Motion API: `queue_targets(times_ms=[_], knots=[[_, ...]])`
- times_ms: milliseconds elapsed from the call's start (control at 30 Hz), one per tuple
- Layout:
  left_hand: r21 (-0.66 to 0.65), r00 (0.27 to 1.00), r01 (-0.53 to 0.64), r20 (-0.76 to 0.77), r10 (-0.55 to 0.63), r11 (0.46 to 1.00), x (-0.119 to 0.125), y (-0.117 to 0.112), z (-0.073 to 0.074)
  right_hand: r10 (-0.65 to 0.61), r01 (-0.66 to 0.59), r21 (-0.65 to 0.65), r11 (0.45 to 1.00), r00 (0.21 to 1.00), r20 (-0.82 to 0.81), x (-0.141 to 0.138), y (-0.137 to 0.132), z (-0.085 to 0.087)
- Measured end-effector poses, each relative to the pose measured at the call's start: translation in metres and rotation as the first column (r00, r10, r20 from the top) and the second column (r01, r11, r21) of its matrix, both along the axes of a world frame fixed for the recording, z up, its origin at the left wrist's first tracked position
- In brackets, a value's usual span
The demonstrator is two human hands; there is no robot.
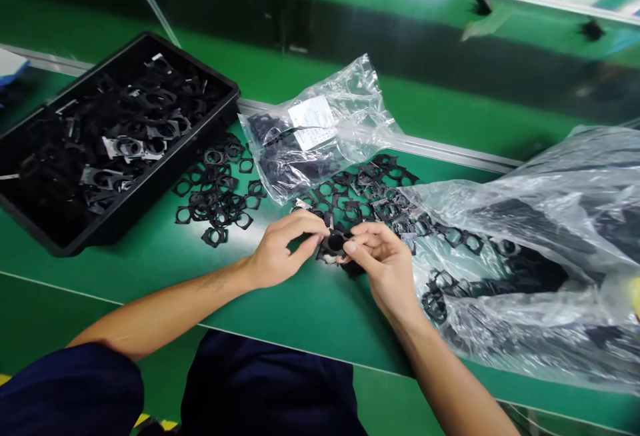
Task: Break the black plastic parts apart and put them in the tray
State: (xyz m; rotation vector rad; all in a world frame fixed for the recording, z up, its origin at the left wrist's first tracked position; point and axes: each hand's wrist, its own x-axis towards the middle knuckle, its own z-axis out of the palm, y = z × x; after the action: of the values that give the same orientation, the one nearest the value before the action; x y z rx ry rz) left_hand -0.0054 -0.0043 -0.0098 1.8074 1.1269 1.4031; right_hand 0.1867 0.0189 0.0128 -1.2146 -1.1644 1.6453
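Between my two hands, above the green table (210, 296), is a small black plastic part with a round hole (328, 245). My right hand (383, 256) pinches its right side between thumb and fingers. From the left, my left hand (283, 249) has thumb and index finger drawn together at the part's upper left edge. Whether a second small piece sits in the left fingertips cannot be made out. Just beyond my hands lie many loose black ring-shaped parts (325, 189). Another pile of such rings (220, 197) rests to the left.
A black bin (125, 213) full of black parts stands at the left. Behind my hands lies a clear bag (357, 99) with a white label and parts inside. A large open plastic bag (500, 336) spills more parts at the right. A green wall panel (430, 89) rises behind.
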Motion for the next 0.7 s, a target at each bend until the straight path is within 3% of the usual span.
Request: queue_targets(times_ms=[67, 133, 200, 267, 400, 500, 700], knots=[[0.062, 1.0, -0.002, -0.027, 0.004, 0.998, -0.0006, 0.0009, -0.0009, 0.001, -0.007, -0.086, 0.996, 0.998, -0.062, 0.0001, 0.0021, 0.0005], [0.081, 0.999, -0.03, -0.037, 0.034, 0.996, -0.0009, 0.0015, -0.0015, 0.02, -0.025, -0.083, 0.996, 0.998, -0.052, 0.0003, 0.0019, 0.0011], [0.072, 0.998, -0.057, -0.033, 0.059, 0.996, -0.0014, 0.0025, -0.0017, 0.008, -0.009, 0.034, 0.999, 0.999, 0.033, 0.0012, 0.0003, 0.0021], [0.06, 0.997, -0.072, -0.02, 0.073, 0.996, -0.002, 0.0036, -0.0016, -0.022, -0.012, 0.236, 0.972, 0.99, 0.142, 0.0027, -0.0015, 0.0036], [0.043, 0.996, -0.084, -0.01, 0.085, 0.996, -0.0017, 0.0036, -0.0012, -0.009, -0.163, 0.529, 0.833, 0.951, 0.308, 0.005, -0.004, 0.0062], [0.041, 0.998, -0.057, -0.006, 0.058, 0.998, -0.0004, 0.0015, -0.0013, -0.036, -0.205, 0.596, 0.777, 0.93, 0.367, 0.0045, -0.0051, 0.0059], [0.027, 0.999, -0.036, 0.02, 0.036, 0.999, -0.0011, 0.0012, -0.0012, -0.074, -0.208, 0.651, 0.73, 0.923, 0.378, 0.005, -0.0046, 0.003]])
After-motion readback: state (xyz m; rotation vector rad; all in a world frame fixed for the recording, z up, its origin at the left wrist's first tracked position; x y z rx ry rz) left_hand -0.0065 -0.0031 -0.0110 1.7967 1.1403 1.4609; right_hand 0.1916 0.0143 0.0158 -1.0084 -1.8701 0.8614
